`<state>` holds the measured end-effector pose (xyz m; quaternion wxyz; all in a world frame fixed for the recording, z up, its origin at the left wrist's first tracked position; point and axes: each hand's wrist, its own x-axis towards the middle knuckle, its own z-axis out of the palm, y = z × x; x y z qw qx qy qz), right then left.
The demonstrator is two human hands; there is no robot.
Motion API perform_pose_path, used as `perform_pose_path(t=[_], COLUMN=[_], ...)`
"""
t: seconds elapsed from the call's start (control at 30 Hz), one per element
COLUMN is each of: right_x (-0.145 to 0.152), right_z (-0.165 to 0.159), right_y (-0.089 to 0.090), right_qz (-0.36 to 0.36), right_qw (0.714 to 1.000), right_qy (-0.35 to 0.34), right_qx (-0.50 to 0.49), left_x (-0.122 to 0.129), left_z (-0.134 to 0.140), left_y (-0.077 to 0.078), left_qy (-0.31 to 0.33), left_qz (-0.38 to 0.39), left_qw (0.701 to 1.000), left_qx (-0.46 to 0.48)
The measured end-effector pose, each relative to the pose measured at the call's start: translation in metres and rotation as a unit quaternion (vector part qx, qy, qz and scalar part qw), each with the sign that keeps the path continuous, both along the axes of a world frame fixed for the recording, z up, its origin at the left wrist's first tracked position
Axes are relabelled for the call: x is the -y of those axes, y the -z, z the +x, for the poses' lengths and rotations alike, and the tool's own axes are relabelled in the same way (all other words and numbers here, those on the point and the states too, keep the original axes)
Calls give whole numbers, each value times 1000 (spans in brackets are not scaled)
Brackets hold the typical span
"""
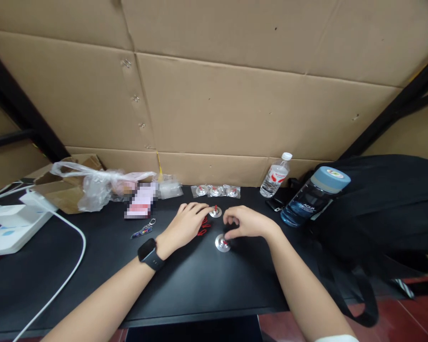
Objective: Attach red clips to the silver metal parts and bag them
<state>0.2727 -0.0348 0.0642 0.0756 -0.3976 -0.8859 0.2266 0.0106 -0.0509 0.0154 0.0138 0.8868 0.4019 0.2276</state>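
Note:
Two small shiny silver discs with raised centres and red bits on top, looking like finger cymbals, lie on the black table. My left hand is open over the table, its fingertips at the edge of the farther disc. Red cord lies partly hidden beside those fingers. My right hand has curled fingers with a gap between them and the thumb. Its thumb tip is at the right edge of the nearer disc; whether it touches is unclear. Nothing shows held in either hand.
Three similar wrapped discs line the cardboard back wall. To the right stand a water bottle, a blue-lidded bottle and a black bag. Leftward are a keychain, a blurred-out phone-like item, plastic bags and a power strip.

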Motion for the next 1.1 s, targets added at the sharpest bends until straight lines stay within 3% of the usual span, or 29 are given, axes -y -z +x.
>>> perform_pose_path(t=[0.07,0.2,0.37,0.6,0.73,0.83,0.93,1.03,1.1], right_x=[9,21,21,23,22,19,14,11,11], right_z=[-7,-23,-26,-25,-22,-19,-22,-31,-40], right_y=[-1,8,9,7,6,1,-2,2,8], right_qz=[-21,14,56,45,89,134,154,128,70], right_qw=[999,997,992,990,986,986,983,972,956], right_qy=[-20,8,38,53,51,62,87,81,81], right_qx=[30,76,107,123,130,77,-36,-178,-273], left_x=[-5,-24,-40,-39,-32,-23,-12,-1,5], left_z=[11,32,47,47,32,17,6,5,6], left_y=[-6,-15,-13,-6,-9,-12,-16,-18,-18], left_qy=[6,29,25,11,-24,-48,-54,-49,-43], left_qz=[36,75,77,95,78,24,-39,-71,-82], left_qw=[999,994,994,992,996,998,992,979,969], left_qx=[-27,-74,-80,-85,-42,35,112,184,228])
